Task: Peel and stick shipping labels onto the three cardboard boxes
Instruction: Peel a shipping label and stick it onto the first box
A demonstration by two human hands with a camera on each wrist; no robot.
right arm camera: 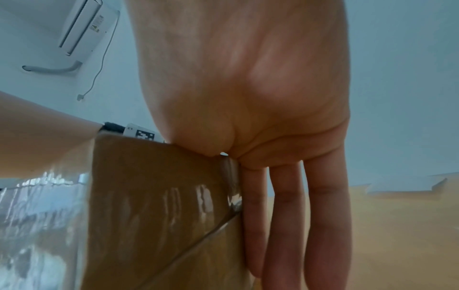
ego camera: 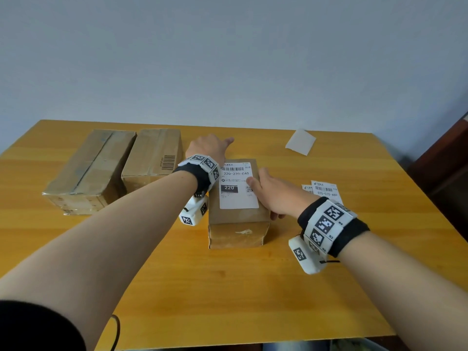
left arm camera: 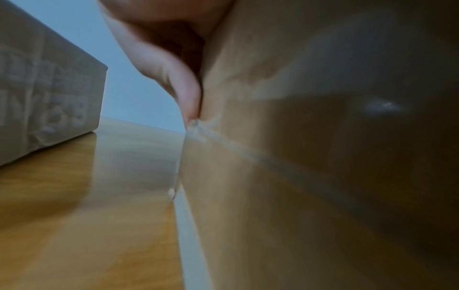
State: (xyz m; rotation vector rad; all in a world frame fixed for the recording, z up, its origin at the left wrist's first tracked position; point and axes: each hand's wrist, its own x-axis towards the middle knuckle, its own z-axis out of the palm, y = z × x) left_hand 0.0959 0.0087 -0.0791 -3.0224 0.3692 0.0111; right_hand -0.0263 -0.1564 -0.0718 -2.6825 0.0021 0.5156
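Note:
A small cardboard box (ego camera: pixel 238 224) stands at the table's middle with a white shipping label (ego camera: pixel 236 188) stuck flat on its top. My left hand (ego camera: pixel 210 148) sits at the box's far left corner, thumb stretched out; in the left wrist view one finger (left arm camera: pixel 183 84) lies along the box's side (left arm camera: pixel 298 176). My right hand (ego camera: pixel 276 196) rests on the right edge, thumb on the label's rim, with straight fingers (right arm camera: pixel 285 215) flat against the box's taped right side (right arm camera: pixel 161 196). Two larger bare boxes (ego camera: pixel 91 171) (ego camera: pixel 154 155) lie side by side at the left.
Loose printed labels (ego camera: pixel 326 191) lie on the orange wooden table (ego camera: pixel 228 287) right of my right wrist. A blank backing sheet (ego camera: pixel 300 142) rests at the far right. The nearer bare box (left arm camera: pixel 49 98) is close to my left hand. Dark furniture stands past the right edge.

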